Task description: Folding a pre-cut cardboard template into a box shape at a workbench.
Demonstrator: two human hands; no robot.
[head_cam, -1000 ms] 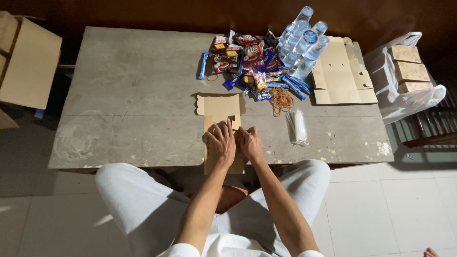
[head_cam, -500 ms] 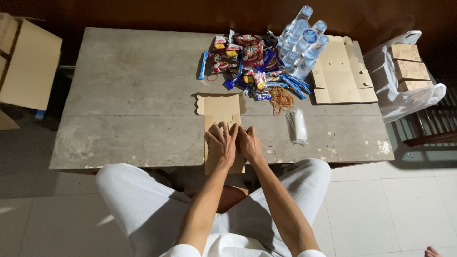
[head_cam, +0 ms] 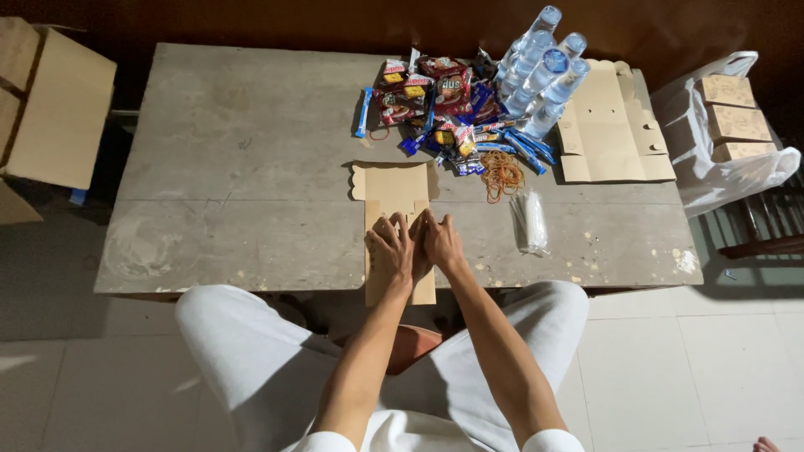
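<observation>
Head view, looking down past white-trousered knees. Flat brown cardboard box blank [head_cam: 399, 201] lies at the near edge of the worn grey table [head_cam: 234, 167], its near end overhanging the edge toward the lap; scalloped flap at the far end. Left hand [head_cam: 391, 248] and right hand [head_cam: 440, 241] lie side by side, touching, palms down on the blank's middle, fingers stretched flat and pressing the card, not curled round anything.

Far of the blank: heap of snack packets [head_cam: 440, 100] in red and blue wrappers. Right of the heap, a cluster of clear water bottles [head_cam: 540, 71] lying close together. Bunch of rubber bands [head_cam: 501, 174] just near the packets. Clear plastic sleeve [head_cam: 531, 222] to the right of the hands, apart from them. More flat blanks stacked [head_cam: 611, 125] at the table's far right. White plastic bag [head_cam: 720, 159] with folded boxes off the right edge. Open cardboard carton [head_cam: 50, 109] off the left.
</observation>
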